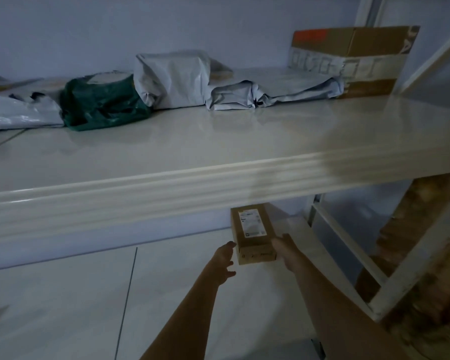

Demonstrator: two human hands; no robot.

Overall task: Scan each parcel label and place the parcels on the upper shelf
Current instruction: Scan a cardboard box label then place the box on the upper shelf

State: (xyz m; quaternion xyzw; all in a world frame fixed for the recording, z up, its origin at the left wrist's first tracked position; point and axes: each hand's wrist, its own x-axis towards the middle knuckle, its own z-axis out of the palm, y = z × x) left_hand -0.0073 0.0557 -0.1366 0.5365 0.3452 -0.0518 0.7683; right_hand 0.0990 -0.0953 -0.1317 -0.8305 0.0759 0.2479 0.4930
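A small brown cardboard parcel with a white label on top lies on the lower tiled surface, partly under the upper shelf. My right hand grips the parcel's right near corner. My left hand is beside its left edge with fingers spread, its fingertips at the box's side. The upper shelf carries several parcels: a white bag, a dark green bag, grey poly bags and a large cardboard box at the right.
The front half of the upper shelf is bare. A white frame leans at the right of the lower level, close to my right arm. A wall stands behind the shelf.
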